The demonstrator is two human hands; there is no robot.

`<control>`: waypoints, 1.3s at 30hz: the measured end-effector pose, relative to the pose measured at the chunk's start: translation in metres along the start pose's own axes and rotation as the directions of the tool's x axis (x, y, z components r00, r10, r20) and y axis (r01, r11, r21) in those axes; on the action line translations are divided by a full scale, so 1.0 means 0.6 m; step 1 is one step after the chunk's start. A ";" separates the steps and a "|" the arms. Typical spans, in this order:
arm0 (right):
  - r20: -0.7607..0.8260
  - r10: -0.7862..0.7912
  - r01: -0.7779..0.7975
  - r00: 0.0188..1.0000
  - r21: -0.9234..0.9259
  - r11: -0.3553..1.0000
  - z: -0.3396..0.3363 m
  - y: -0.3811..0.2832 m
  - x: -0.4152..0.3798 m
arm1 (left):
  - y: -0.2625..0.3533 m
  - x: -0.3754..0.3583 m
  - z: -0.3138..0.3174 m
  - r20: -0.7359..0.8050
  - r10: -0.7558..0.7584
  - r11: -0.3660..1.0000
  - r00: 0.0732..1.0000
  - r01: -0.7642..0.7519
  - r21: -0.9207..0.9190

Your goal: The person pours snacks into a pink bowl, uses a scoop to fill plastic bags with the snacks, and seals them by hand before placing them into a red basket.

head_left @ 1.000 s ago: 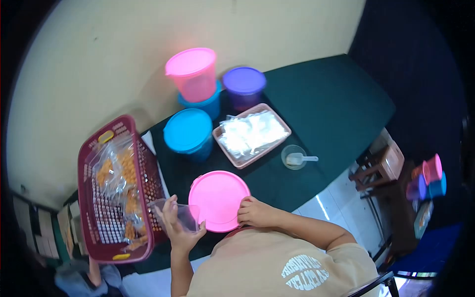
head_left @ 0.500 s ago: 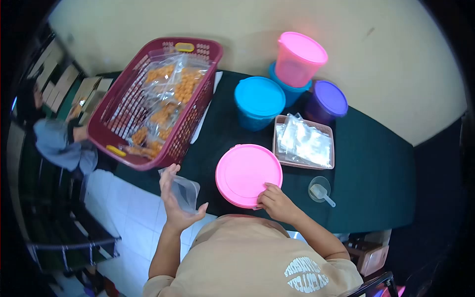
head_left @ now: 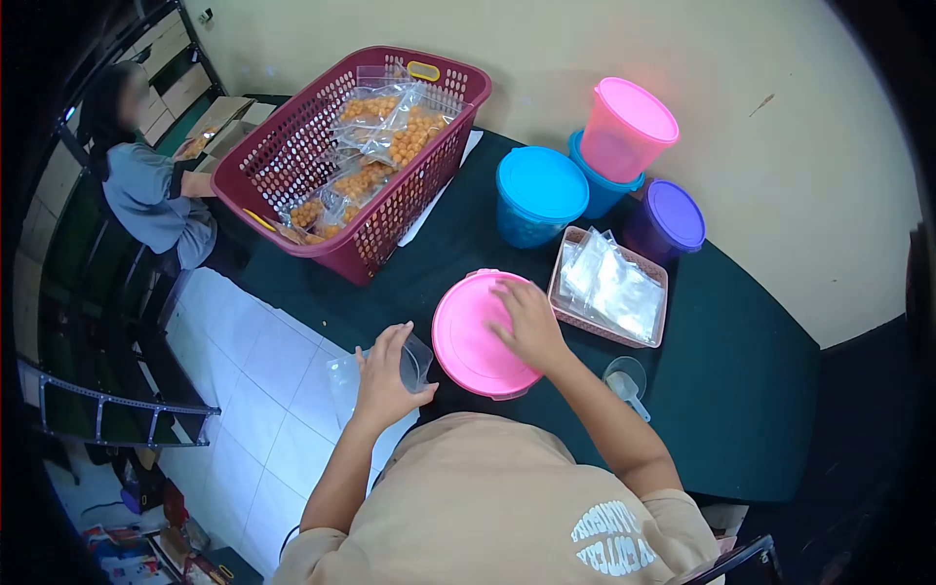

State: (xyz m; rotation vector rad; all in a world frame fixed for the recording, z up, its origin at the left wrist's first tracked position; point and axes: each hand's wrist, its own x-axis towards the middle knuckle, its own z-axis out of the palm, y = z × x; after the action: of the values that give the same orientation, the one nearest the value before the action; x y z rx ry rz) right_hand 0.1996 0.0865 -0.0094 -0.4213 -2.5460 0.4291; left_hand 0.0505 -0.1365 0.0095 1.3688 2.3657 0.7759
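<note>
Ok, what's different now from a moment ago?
The right hand has moved from the pink lid's near-right edge forward over its top; contact is unclear. The camera view has shifted too. Otherwise the same: the left hand still has the clear plastic bag, the lid stays on, and the maroon basket stays put.

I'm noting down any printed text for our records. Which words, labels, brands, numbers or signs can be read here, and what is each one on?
White lettering on the tan shirt: too distorted and blurred to quote reliably.
Pink lid: no readable text.
Snack bags: no readable text.
No brand, number or sign can be made out elsewhere.
</note>
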 end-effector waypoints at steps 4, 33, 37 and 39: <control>-0.097 0.082 -0.087 0.992 -0.051 0.995 0.069 0.032 0.058 | 0.008 0.004 0.021 0.011 0.014 1.000 1.000 -0.014 0.022; 0.002 0.923 -0.385 0.384 0.909 0.158 -0.019 0.316 0.171 | -0.021 -0.014 0.055 0.049 -0.007 0.998 0.999 0.010 -0.067; 0.150 0.933 -0.653 0.327 0.750 0.108 0.009 0.339 0.128 | -0.030 -0.015 0.051 0.033 0.018 0.998 0.999 -0.016 -0.060; -0.024 0.912 -0.684 0.409 0.653 0.325 0.013 0.343 0.077 | -0.036 -0.013 0.051 0.015 0.028 0.998 0.999 -0.027 -0.063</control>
State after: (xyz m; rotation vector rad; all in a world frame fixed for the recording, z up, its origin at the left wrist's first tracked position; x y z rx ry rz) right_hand 0.2010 0.2876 -0.0731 -1.4338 -1.4618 1.2770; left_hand 0.0545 -0.1429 -0.0282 1.3795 2.2946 0.8367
